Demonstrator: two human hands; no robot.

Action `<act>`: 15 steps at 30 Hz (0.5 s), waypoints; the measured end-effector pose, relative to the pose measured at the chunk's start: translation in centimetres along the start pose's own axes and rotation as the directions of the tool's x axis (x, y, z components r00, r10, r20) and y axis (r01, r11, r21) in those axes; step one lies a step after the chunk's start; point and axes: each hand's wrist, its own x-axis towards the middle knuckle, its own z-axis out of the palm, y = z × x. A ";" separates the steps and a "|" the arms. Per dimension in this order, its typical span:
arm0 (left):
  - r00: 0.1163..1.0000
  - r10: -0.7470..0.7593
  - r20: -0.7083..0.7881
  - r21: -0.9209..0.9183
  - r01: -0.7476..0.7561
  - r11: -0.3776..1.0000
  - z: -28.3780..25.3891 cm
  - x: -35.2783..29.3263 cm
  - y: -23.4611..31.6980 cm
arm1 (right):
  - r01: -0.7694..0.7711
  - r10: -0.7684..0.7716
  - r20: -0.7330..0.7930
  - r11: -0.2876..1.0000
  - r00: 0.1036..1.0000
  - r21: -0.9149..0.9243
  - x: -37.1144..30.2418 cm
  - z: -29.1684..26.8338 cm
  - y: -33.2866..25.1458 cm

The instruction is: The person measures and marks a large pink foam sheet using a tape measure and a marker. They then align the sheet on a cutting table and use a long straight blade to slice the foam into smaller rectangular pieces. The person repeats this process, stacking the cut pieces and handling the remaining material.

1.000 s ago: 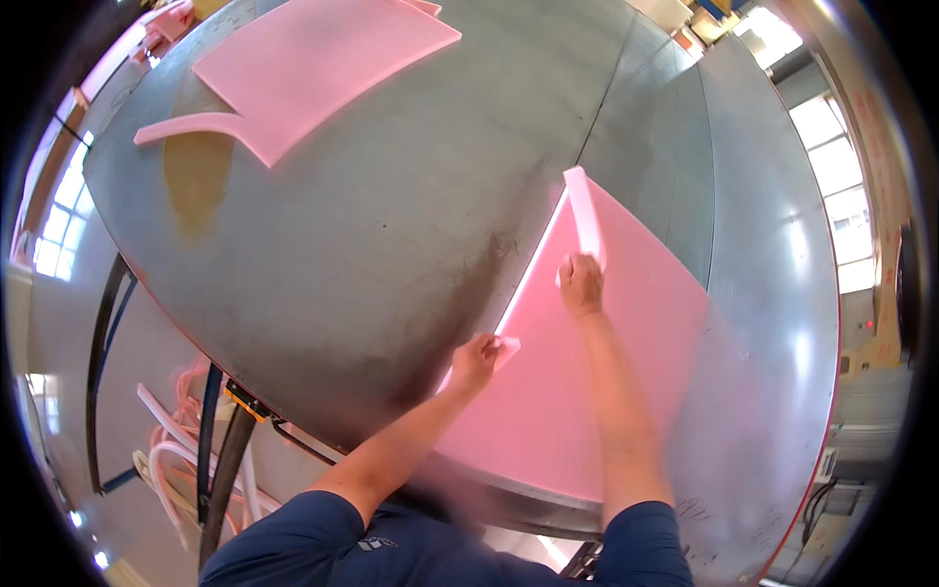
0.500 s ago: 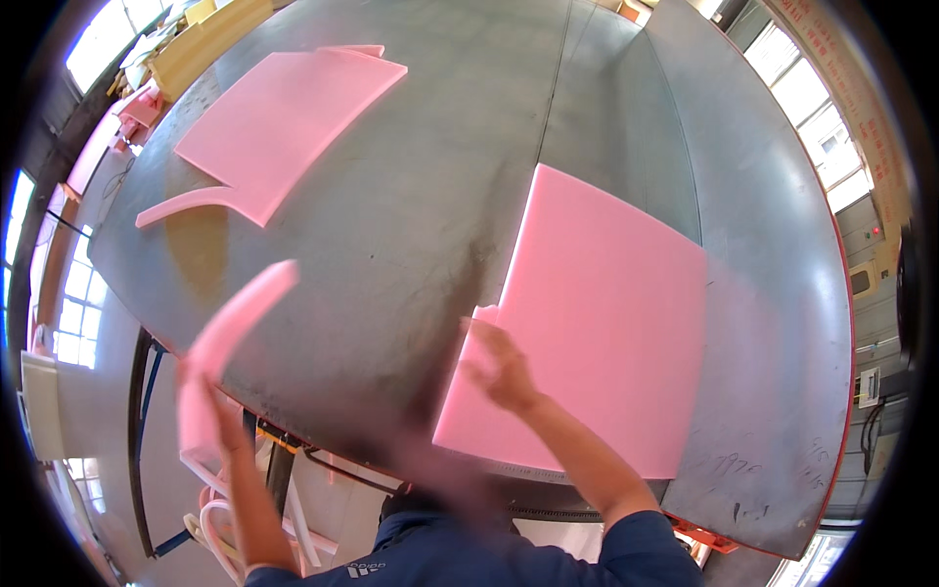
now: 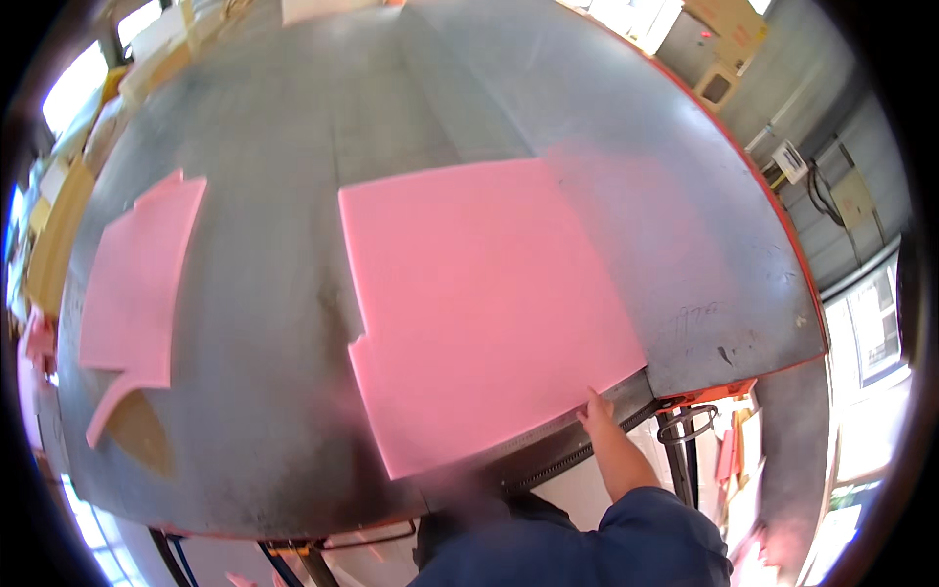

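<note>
A large pink foam sheet (image 3: pixel 479 303) lies flat on the grey metal table (image 3: pixel 259 245), with a small step cut into its left edge. My right hand (image 3: pixel 597 413) is at the sheet's near edge, toward the right corner. One finger points up against that edge and the thumb side stands apart from it, with nothing seen held in the hand. My left hand is not in view; only faint pinkish smears show near the sheet's left side and by my body. Farther left lies a smaller pink foam piece (image 3: pixel 137 293) with a curved strip at its near end.
A toothed metal strip (image 3: pixel 548 468) runs along the table's near edge below the sheet. An orange bracket (image 3: pixel 706 394) and a wire ring (image 3: pixel 688 424) sit at the near right corner. Stacked foam blocks (image 3: pixel 54 245) line the far left.
My view has swung right. The right hand has gone from the sheet's left side to its near edge. My left hand and the bent pink foam strip it held have left view.
</note>
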 end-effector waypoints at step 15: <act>0.602 0.797 0.039 -0.756 -0.504 0.417 -13.1 -19.5 46.9 | 0.377 0.074 0.895 0.920 -0.440 0.110 -25.5 -1.5 11.0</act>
